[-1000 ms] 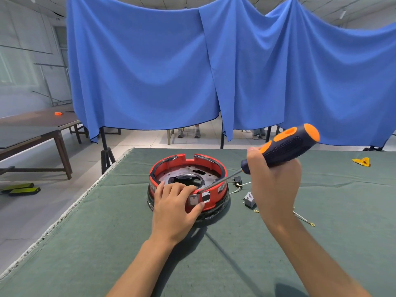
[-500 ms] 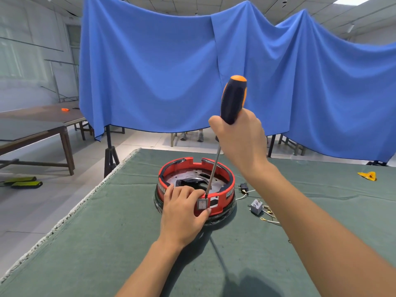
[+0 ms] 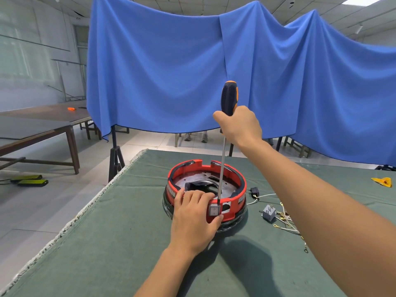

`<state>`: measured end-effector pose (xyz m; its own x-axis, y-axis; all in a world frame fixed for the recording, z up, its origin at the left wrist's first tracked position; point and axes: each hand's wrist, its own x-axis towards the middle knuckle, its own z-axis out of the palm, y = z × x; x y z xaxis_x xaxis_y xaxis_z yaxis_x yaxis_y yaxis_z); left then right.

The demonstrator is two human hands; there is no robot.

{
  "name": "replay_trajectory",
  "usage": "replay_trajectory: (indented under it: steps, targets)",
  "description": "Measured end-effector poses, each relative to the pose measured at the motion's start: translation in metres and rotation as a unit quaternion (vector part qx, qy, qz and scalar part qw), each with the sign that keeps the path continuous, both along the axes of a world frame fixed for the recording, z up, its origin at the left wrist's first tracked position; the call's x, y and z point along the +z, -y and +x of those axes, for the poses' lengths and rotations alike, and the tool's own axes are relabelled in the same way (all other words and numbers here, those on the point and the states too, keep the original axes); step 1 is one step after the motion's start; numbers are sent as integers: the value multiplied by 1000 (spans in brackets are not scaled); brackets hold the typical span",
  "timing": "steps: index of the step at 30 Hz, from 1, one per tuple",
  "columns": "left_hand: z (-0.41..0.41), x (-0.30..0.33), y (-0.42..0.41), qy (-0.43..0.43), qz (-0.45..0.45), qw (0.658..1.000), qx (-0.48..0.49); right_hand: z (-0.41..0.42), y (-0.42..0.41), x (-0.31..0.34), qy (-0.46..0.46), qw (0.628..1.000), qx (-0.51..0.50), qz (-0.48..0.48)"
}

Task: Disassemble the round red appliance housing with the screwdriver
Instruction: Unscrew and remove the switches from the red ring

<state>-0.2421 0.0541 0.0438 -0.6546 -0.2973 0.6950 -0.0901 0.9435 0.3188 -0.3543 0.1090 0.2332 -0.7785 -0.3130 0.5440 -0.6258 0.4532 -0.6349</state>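
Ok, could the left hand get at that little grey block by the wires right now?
Probably not without letting go: the left hand grips the red housing, and the right arm crosses between it and the grey block.

L hand [image 3: 194,219]: palm down, fingers curled over the near rim of the round red plastic appliance housing [image 3: 237,185], thumb pressed against the outer wall by the small grey switch, forearm running in from bottom centre. R hand [image 3: 239,125]: raised, fist wrapped round the lower part of the black-and-orange-handled screwdriver [image 3: 228,97], shaft near vertical, pointing down at the rim next to the L fingers. R forearm comes in from lower right, extended up and fwd.
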Motion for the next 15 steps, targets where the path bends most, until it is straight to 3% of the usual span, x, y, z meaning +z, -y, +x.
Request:
replay_trajectory:
  steps: [11, 15]
  targets:
    - [-2, 0, 6, -24, 30, 999, -14, 33, -49, -12, -80, 980, 33, -179]
    - [0, -3, 6, -15, 17, 1000, 2, 44, -56, -16, -100, 974, 41, -200]
